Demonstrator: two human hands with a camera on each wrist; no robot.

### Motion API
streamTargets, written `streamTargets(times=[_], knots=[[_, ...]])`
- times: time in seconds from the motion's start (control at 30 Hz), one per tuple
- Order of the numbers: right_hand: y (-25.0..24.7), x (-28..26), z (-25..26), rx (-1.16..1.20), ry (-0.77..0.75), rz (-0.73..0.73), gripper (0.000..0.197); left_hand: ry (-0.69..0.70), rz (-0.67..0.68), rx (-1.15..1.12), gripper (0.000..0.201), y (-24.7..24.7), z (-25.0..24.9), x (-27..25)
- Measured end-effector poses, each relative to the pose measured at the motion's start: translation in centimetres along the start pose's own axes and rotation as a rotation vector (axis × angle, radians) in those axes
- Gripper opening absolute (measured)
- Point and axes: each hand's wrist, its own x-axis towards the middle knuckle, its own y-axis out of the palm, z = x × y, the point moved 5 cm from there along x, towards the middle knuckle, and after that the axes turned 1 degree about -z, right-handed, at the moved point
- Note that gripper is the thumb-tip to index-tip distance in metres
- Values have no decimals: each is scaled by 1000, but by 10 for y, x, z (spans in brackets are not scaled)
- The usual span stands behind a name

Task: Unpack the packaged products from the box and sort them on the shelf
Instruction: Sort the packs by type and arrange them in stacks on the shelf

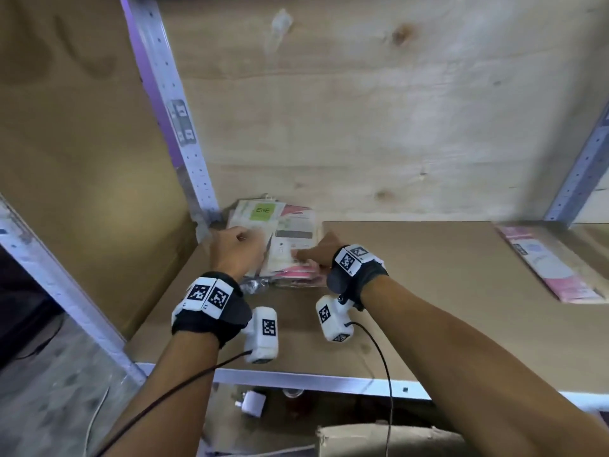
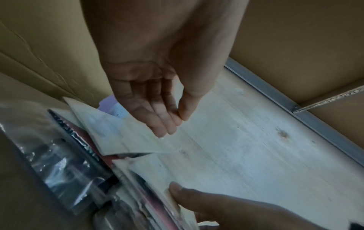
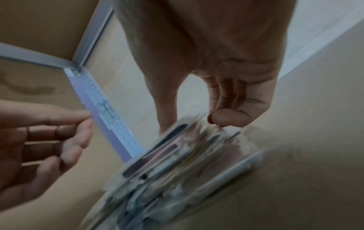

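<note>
While the stack of packs lies at frame centre, in the shelf's back left corner beside the upright, both hands meet it. Left hand, fingers relaxed and straight, rests on its left edge; right hand pinches its right edge, thumb on top. Another pink pack lies well apart at the right edge.

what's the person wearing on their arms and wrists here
Both forearms are bare, no sleeves. Each wrist has a black strap carrying white blocks printed with black square-code markers, plus a white camera unit hung beneath: left wrist camera, right wrist camera. A thin black cable trails from each unit.
</note>
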Motion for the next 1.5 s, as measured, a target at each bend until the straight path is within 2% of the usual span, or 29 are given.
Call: streamTargets(times=[0.1, 0.2, 0.27, 0.37, 0.43, 0.5, 0.57, 0.67, 0.73, 0.83, 0.9, 0.93, 1.07, 1.17, 1.27, 1.37, 1.43, 1.5], knots=[[-18, -13, -12, 22, 10, 15, 44, 28, 35, -12, 15, 12, 0, -5], [-42, -33, -28, 201, -17, 29, 25, 26, 79, -27, 16, 32, -4, -12], [-61, -53, -39, 389, -40, 23, 19, -23, 148, -85, 18, 51, -9, -18], [-92, -81, -54, 473, -111, 6, 15, -121, 308, -195, 29, 85, -18, -35], [-113, -97, -64, 444, -193, -26, 20, -190, 392, -252, 37, 107, -23, -48], [-133, -110, -72, 385, -312, -87, 15, -247, 448, -302, 57, 126, -26, -55], [-148, -121, -79, 268, -416, -162, 16, -277, 520, -455, 68, 141, -33, -60], [-161, -134, -86, -2, -556, -222, 24, -390, 559, -713, 85, 157, -39, -64], [-163, -139, -92, -183, -594, -229, 33, -421, 549, -769, 79, 168, -39, -65], [-166, -140, -113, -336, -431, -117, 49, -392, 454, -673, 23, 184, -30, -67], [-170, -141, -126, -296, -346, -1, 56, -350, 416, -600, 8, 193, -24, -69], [-175, -141, -129, -233, -339, 11, 54, -337, 415, -583, 7, 197, -23, -70], [-199, -132, -148, 15, -256, -124, 42, -326, 489, -586, 9, 207, -21, -75], [-192, -131, -167, 182, -149, 33, 22, -332, 541, -587, 8, 212, -20, -80], [-187, -135, -178, 280, -115, 106, 25, -318, 513, -549, 11, 211, -16, -83], [-188, -137, -186, 272, -92, 113, 28, -256, 402, -518, 19, 200, -10, -76], [-189, -139, -191, 259, -66, 125, 32, -215, 360, -432, 17, 193, -8, -73], [-191, -140, -195, 261, -49, 135, 34, -163, 347, -301, 26, 188, -6, -71]])
